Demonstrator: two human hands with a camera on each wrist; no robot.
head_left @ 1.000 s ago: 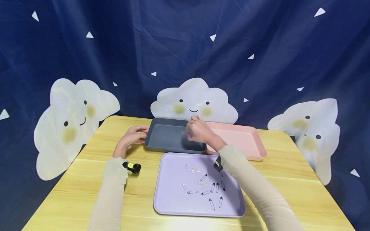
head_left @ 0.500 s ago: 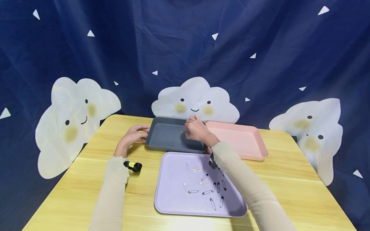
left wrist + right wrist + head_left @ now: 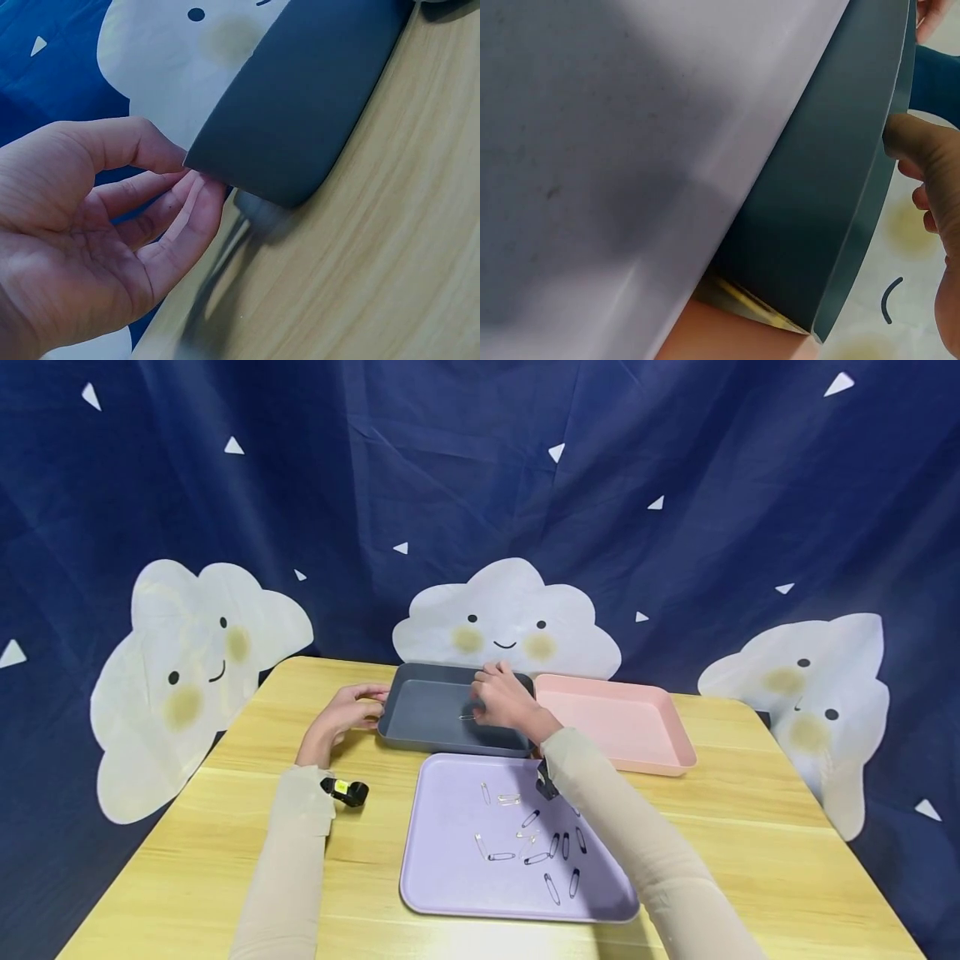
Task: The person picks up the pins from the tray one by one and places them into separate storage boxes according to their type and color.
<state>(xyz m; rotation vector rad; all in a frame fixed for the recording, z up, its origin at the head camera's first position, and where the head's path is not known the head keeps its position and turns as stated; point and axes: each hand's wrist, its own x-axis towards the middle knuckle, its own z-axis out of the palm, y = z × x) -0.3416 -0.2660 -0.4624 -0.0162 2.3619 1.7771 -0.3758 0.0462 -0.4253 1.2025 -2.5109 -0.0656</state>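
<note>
Dark-blue curtain (image 3: 480, 485), printed with white clouds and triangles, hung behind a wood-grain table (image 3: 187, 860) bearing three shallow trays: a grey tray (image 3: 420, 706) at the far left, a pink tray (image 3: 618, 727) adjoining it on the right, and a lilac tray (image 3: 442, 881) on the near side. Gold safety pins (image 3: 481, 846) and black safety pins (image 3: 551, 888) lay scattered on the lilac tray, the gold mostly to the left, the black mostly to the right. One pale safety pin (image 3: 467, 717) showed within the outline of the grey tray, just left of the fingertips of the right hand (image 3: 506, 697), its long axis running roughly left to right, along the tray's long side. Of the two hands, the right was much the nearer to this pin; the left hand (image 3: 343, 714) stood well apart, at the tray's left end. The right hand reached in from the near right, its fingers bent towards the thumb with little gap; whether they pinched the pin's right end, or it lay free on the tray floor, could not be told. The left hand's fingers, loosely bent, touched the outside of the grey tray's left wall
</note>
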